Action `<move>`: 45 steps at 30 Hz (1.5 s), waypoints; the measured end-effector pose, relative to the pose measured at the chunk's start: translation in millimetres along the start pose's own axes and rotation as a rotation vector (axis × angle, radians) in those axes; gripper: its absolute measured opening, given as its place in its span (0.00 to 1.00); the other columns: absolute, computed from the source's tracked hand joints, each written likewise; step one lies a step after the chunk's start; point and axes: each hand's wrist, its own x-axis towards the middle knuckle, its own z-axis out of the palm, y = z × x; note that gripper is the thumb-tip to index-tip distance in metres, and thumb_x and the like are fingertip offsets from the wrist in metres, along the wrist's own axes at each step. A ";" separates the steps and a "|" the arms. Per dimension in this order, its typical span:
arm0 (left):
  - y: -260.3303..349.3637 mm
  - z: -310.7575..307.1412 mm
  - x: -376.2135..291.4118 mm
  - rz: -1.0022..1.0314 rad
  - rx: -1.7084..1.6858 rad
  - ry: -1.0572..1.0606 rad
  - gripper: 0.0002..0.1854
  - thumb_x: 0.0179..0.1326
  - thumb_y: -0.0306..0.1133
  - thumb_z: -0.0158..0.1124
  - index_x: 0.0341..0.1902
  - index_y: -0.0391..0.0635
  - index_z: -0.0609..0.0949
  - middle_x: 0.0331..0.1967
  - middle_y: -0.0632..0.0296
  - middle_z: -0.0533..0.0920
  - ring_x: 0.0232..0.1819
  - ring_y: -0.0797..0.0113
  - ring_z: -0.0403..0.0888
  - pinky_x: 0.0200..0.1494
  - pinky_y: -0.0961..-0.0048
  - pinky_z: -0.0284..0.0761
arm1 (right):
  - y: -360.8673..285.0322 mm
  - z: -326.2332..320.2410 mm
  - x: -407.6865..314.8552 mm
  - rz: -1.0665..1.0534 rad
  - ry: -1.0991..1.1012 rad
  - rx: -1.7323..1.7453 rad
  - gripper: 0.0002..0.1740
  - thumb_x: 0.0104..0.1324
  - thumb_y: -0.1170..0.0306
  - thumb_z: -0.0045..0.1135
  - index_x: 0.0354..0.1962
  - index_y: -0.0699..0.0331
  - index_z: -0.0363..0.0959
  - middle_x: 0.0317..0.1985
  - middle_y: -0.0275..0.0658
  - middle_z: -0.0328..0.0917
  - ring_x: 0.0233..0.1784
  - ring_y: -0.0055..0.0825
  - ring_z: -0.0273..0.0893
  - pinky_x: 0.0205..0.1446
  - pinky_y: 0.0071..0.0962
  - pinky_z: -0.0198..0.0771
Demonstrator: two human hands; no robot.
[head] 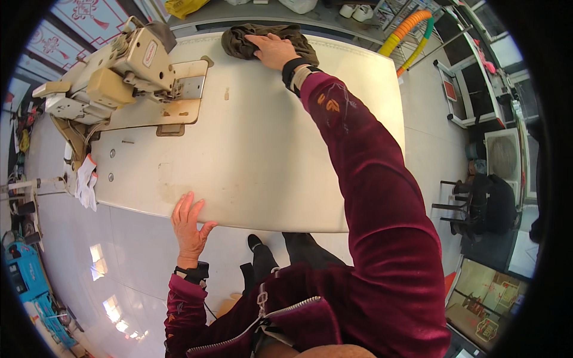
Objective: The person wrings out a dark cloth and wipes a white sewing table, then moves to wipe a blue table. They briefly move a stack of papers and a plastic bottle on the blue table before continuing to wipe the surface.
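A crumpled dark brown cloth (241, 42) lies at the far edge of the white sewing table (268, 161). My right hand (275, 50) is on top of this cloth, its fingers spread over the folds and gripping them; the fingertips are partly lost in the fabric. Close to me, my left hand (189, 223) rests on the table's near edge, holding nothing, thumb apart from the fingers. An industrial sewing machine (138, 67) is mounted at the table's left side, its metal needle plate (192, 88) set into the top.
White gloves (86, 181) hang at the table's left end. Behind the far edge runs a grey shelf (268, 13) with bags and white shoes (357, 12). An orange, yellow and green wrapped hoop (409, 27) stands at the far right. Black stools (456, 201) are on the right.
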 end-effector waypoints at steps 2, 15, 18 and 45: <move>-1.0 0.1 -0.2 0.010 0.005 0.004 0.31 0.59 0.61 0.56 0.56 0.50 0.76 0.65 0.59 0.68 0.65 0.54 0.64 0.64 0.57 0.59 | 26.3 -3.6 -16.1 0.020 0.038 0.001 0.31 0.66 0.60 0.50 0.67 0.39 0.55 0.65 0.31 0.66 0.69 0.36 0.59 0.64 0.51 0.56; -3.3 2.5 -3.4 0.073 0.043 0.033 0.31 0.62 0.60 0.54 0.59 0.49 0.74 0.66 0.59 0.68 0.66 0.54 0.63 0.65 0.57 0.57 | 230.4 -57.9 -217.9 0.379 0.125 0.060 0.31 0.64 0.58 0.51 0.65 0.43 0.57 0.57 0.45 0.72 0.62 0.46 0.68 0.61 0.46 0.65; -4.3 5.7 -4.5 0.076 0.048 0.051 0.31 0.62 0.61 0.53 0.58 0.50 0.74 0.66 0.60 0.68 0.66 0.55 0.63 0.64 0.57 0.58 | 208.8 -61.7 -264.3 0.401 0.141 0.048 0.31 0.64 0.60 0.52 0.65 0.43 0.58 0.56 0.45 0.73 0.61 0.46 0.68 0.60 0.45 0.66; -2.9 8.6 -4.8 0.061 0.010 0.058 0.30 0.64 0.60 0.52 0.59 0.50 0.74 0.66 0.60 0.68 0.67 0.56 0.62 0.65 0.57 0.55 | 120.2 -80.4 -312.5 0.040 0.090 0.123 0.36 0.57 0.79 0.52 0.64 0.55 0.58 0.60 0.44 0.68 0.64 0.49 0.63 0.68 0.39 0.61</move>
